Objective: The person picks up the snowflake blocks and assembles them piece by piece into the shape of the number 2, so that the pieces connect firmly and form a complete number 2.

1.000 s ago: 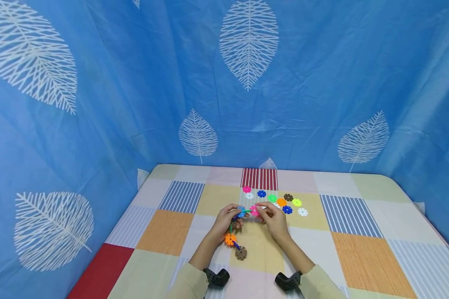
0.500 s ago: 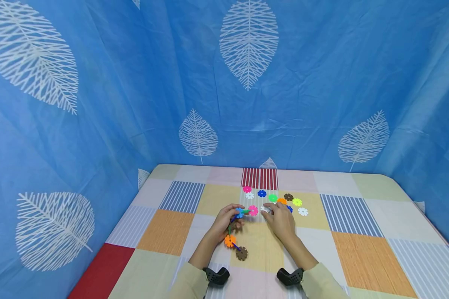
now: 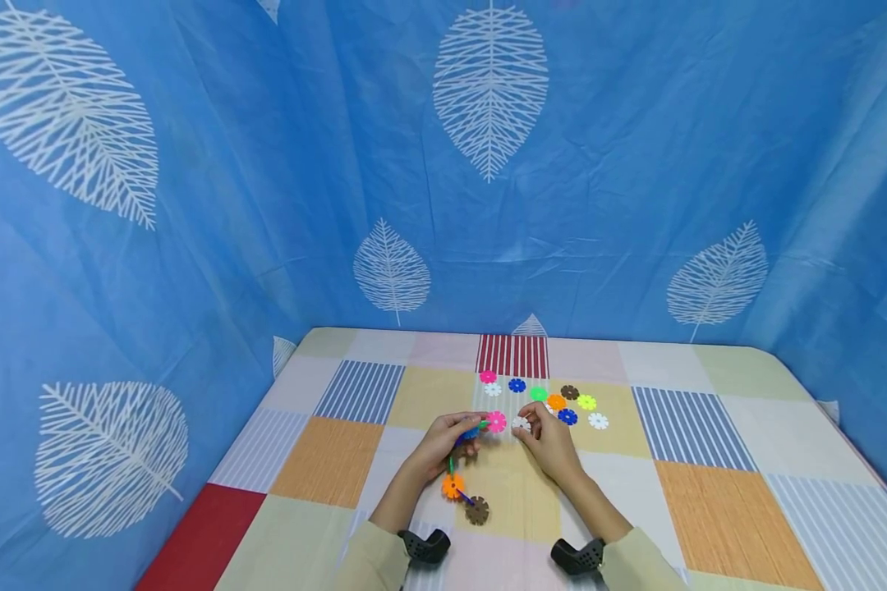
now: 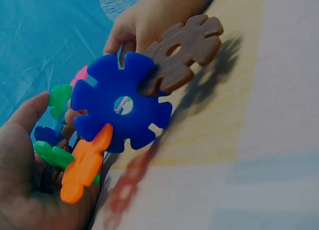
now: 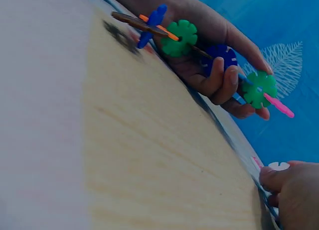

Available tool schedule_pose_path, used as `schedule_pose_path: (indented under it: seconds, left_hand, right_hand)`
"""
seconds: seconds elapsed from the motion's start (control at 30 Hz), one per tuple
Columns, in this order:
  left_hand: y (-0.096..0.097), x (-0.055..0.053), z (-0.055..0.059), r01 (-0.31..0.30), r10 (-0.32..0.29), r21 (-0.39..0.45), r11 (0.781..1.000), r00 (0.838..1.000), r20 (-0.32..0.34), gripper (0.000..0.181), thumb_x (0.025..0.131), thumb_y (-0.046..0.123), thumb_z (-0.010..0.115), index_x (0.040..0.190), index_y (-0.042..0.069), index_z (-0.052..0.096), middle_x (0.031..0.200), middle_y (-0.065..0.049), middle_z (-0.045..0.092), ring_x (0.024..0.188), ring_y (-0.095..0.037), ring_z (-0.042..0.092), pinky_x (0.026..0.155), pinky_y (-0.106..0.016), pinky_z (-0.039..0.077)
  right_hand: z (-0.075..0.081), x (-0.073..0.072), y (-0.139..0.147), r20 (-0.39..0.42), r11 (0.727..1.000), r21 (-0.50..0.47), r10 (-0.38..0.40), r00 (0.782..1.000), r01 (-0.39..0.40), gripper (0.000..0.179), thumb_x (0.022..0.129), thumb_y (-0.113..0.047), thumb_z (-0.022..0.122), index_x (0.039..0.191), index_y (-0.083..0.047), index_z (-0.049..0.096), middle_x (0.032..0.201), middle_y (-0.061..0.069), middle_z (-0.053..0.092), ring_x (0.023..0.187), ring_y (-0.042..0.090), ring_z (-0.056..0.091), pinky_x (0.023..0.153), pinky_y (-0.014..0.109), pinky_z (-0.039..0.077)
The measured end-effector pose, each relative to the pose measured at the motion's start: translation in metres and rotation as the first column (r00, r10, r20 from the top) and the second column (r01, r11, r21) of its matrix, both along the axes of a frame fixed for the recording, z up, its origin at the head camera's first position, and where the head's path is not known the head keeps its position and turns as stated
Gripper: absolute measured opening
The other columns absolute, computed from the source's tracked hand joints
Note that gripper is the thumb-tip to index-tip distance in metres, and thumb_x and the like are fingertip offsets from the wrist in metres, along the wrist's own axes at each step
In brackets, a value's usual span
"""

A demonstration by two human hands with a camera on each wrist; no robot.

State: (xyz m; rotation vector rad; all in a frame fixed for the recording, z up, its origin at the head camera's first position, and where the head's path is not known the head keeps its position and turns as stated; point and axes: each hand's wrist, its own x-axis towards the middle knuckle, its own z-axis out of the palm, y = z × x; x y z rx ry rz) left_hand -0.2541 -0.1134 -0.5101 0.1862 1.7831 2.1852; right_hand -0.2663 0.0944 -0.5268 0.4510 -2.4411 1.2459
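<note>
Hanging from the left hand [image 3: 440,443]: a chain [image 5: 185,30] of notched plastic discs, slotted edge into edge, its near end casting a shadow on the table [image 3: 318,533].
Order along the chain, from the near end: brown disc [image 3: 477,510], blue disc [image 4: 94,98], orange disc [image 3: 453,487], green, brown, dark blue, light blue, green again, then pink disc [image 3: 496,422].
Left hand's grip: grasping the chain by thumb and fingers toward its pink end, around the light blue and second green discs; the pink disc juts past the fingertips, the rest trails below the hand toward the person.
Right hand's grip: the right hand [image 3: 553,443] pinches a white disc [image 3: 521,423] between thumb and fingers, its face partly covered.
Pink disc and white disc: just beside each other, a narrow gap between them in the head view.
Loose discs [image 3: 517,385] beyond the hands: pink, white, two blue, green, orange, brown, yellow-green and another white, lying on the table, plus one mostly hidden behind the right hand.
Wrists: a black device [image 3: 425,547] on each, just past pale sleeves [image 3: 373,558].
Backdrop: blue curtain [image 3: 606,164] printed with white leaves.
</note>
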Motion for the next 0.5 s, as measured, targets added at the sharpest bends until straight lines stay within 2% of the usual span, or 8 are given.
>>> schedule_pose_path:
  seconds: [0.1, 0.3, 0.5]
  left_hand:
    - [0.0002, -0.0004, -0.0012, -0.018, 0.018, 0.0, 1.0, 1.0, 0.007, 0.04, 0.091, 0.027, 0.059, 0.117, -0.003, 0.061, 0.072, -0.006, 0.06, 0.052, -0.007, 0.052, 0.052, -0.018, 0.049]
    - [0.0011, -0.0009, -0.003, -0.035, 0.035, 0.017, 0.999, 0.999, 0.017, 0.039, 0.092, 0.026, 0.058, 0.117, -0.004, 0.059, 0.072, -0.006, 0.059, 0.052, -0.006, 0.052, 0.05, -0.018, 0.048]
    - [0.0021, -0.0012, -0.003, -0.016, 0.016, 0.022, 1.0, 1.0, 0.024, 0.038, 0.093, 0.023, 0.055, 0.118, -0.005, 0.058, 0.08, -0.007, 0.061, 0.053, -0.006, 0.051, 0.05, -0.017, 0.048]
  right_hand:
    - [-0.0009, 0.0024, 0.0, -0.042, 0.991, -0.114, 0.07, 0.997, -0.075, 0.021, 0.077, -0.002, 0.073, 0.094, -0.006, 0.061, 0.074, -0.001, 0.063, 0.062, 0.008, 0.056, 0.057, 0.023, 0.049]
    - [-0.0019, 0.004, 0.0003, -0.091, 0.956, -0.27, 0.096, 0.991, -0.118, 0.014, 0.08, -0.003, 0.07, 0.093, -0.005, 0.067, 0.079, 0.003, 0.069, 0.071, 0.012, 0.065, 0.066, 0.021, 0.053]
    - [0.0052, 0.0096, -0.0012, -0.099, 0.912, -0.347, 0.196, 0.976, -0.218, 0.011, 0.081, 0.004, 0.066, 0.092, 0.003, 0.065, 0.083, 0.012, 0.067, 0.073, 0.026, 0.065, 0.067, 0.023, 0.054]
